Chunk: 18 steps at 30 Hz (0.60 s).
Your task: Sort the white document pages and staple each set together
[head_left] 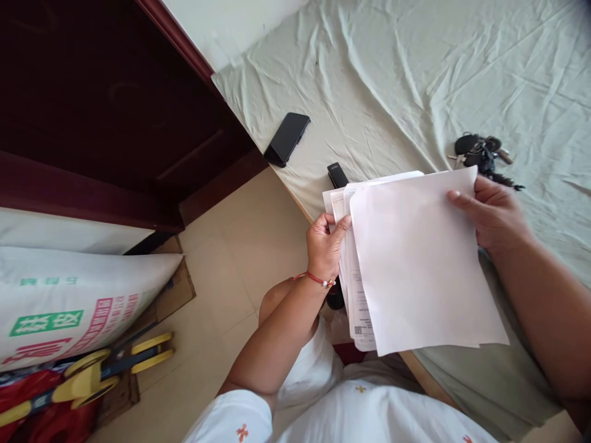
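- Your left hand (325, 243) pinches the left edge of a stack of papers (415, 264) at the centre of the frame, thumb on top and fingers curled underneath, closed firmly on the sheets; that grip lets the edges fan apart so you can see the printed pages below.
- Your right hand (492, 212) holds the upper right corner of the top sheet, thumb over the edge and fingers behind, closed on the paper; with both sides held, the stack stays flat in the air and does not sag.
- The papers hang above the edge of the bed (392, 80), which fills the upper right of the frame under a creased pale sheet; the top page shows you its blank side, and print shows only on the lower left strips.
- A red bracelet (316, 279) sits on your left wrist.
- A dark phone (287, 138) lies on the bed near its corner, upper centre, well apart from the papers.
- A small black object (337, 175) peeks out just above the stack's top left corner; what it is I cannot tell.
- A bunch of keys (482, 155) lies on the sheet just above your right hand, not touching it.
- At the lower left, a printed sack (69, 301) leans by the dark wooden door (111, 98), with a yellow tool (101, 369) on the floor below it.
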Available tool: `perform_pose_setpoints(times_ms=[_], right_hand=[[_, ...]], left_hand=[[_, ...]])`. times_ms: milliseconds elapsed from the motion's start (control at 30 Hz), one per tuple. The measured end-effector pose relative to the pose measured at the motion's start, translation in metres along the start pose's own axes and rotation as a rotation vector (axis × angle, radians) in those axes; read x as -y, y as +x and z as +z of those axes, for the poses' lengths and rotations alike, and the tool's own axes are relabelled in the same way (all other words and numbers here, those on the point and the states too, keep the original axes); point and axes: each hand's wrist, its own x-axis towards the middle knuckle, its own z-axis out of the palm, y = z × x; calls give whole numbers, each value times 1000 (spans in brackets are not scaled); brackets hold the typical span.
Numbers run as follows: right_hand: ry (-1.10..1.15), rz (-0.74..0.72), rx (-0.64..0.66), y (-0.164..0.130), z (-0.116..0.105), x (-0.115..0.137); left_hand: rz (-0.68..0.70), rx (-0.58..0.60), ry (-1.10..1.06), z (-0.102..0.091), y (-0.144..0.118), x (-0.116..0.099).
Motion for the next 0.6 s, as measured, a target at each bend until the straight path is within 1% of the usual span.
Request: perform_pose_setpoints(times_ms=[67, 167, 333, 467, 600], right_hand=[[-70, 25, 30, -2, 0, -1], [-114, -9, 43, -5, 2, -5], [-110, -100, -1, -5, 7, -11], [-107, -154, -31, -3, 8, -12], [-136, -170, -40, -2, 8, -12]], left_hand=[[-2, 14, -19, -1, 1, 1], [34, 56, -15, -4, 1, 4], [138, 104, 145, -12, -1, 9], [213, 96, 295, -14, -2, 10], [243, 69, 317, -11, -2, 9]])
